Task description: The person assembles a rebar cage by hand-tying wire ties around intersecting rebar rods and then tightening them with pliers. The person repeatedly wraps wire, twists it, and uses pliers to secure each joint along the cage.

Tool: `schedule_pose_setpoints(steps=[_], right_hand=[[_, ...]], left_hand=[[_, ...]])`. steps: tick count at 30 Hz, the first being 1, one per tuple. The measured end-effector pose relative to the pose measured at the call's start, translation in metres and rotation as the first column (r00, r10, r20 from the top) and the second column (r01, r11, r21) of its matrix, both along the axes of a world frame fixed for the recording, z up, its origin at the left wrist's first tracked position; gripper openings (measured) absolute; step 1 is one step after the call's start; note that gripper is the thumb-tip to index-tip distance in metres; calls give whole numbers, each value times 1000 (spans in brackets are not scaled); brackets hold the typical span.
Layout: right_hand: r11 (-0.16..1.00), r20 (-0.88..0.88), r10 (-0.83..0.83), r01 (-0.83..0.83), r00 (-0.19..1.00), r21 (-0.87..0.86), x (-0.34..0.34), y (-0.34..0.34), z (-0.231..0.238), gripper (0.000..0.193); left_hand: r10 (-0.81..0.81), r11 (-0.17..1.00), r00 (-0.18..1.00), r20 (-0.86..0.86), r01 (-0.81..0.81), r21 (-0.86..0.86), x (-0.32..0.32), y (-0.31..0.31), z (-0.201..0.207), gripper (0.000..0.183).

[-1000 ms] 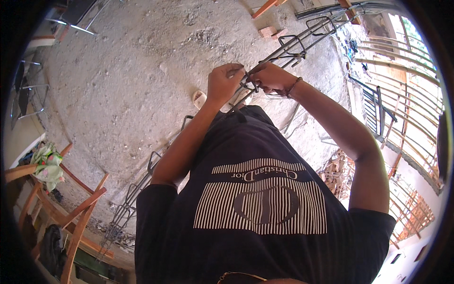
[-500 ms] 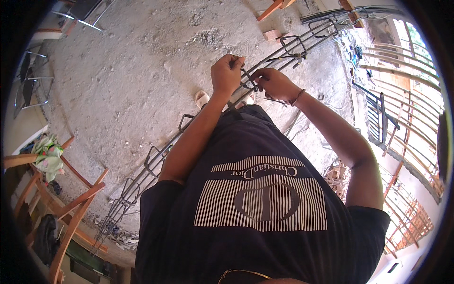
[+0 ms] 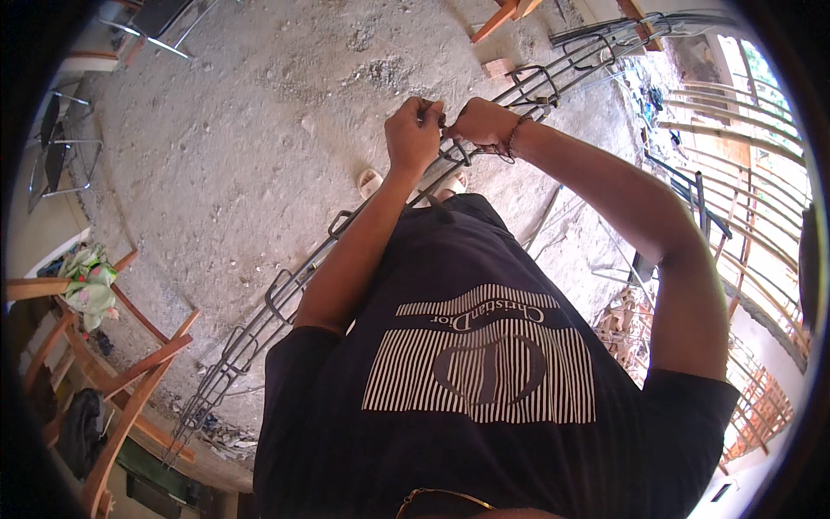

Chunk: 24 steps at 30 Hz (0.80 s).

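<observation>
A long rebar cage (image 3: pixel 278 298) of thin bars and bent stirrups runs aslant from the lower left to the upper right, crossing in front of my body. Above its far side my left hand (image 3: pixel 413 138) is closed in a pinch, fingertips turned right. My right hand (image 3: pixel 487 124) is closed over the cage, its fingers almost touching those of the left. Whatever lies between the fingertips is too small to make out. Just below the right hand, a stirrup (image 3: pixel 456 154) of the cage shows.
Rough concrete floor (image 3: pixel 233 156) stretches under the cage. Wooden pieces (image 3: pixel 143 372) and a green cloth (image 3: pixel 89 290) are at the left, with metal-legged chairs (image 3: pixel 65 147) farther up. A brick piece (image 3: pixel 498 67) lies beyond the cage. Bamboo poles (image 3: pixel 726 130) line the right.
My right hand has moved left and up, off the stirrup and toward my left hand's fingertips. The right elbow has swung outward. My left hand has barely moved.
</observation>
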State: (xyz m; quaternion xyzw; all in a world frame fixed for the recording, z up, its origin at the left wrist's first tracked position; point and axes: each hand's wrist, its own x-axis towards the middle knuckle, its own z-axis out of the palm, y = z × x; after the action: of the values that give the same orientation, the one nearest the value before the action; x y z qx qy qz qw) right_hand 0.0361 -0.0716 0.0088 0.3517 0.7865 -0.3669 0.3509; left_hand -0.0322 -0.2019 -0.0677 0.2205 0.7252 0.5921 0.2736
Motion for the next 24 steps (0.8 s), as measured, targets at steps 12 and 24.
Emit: schedule_pose_setpoints(steps=[12, 24], right_hand=[[970, 267, -177, 214, 947, -117, -30, 5, 6, 36], [960, 137, 259, -270, 956, 68, -19, 5, -13, 46]], left_hand=[[15, 1000, 988, 154, -12, -24, -4, -8, 1, 25], [69, 993, 992, 103, -79, 92, -1, -13, 0, 22]])
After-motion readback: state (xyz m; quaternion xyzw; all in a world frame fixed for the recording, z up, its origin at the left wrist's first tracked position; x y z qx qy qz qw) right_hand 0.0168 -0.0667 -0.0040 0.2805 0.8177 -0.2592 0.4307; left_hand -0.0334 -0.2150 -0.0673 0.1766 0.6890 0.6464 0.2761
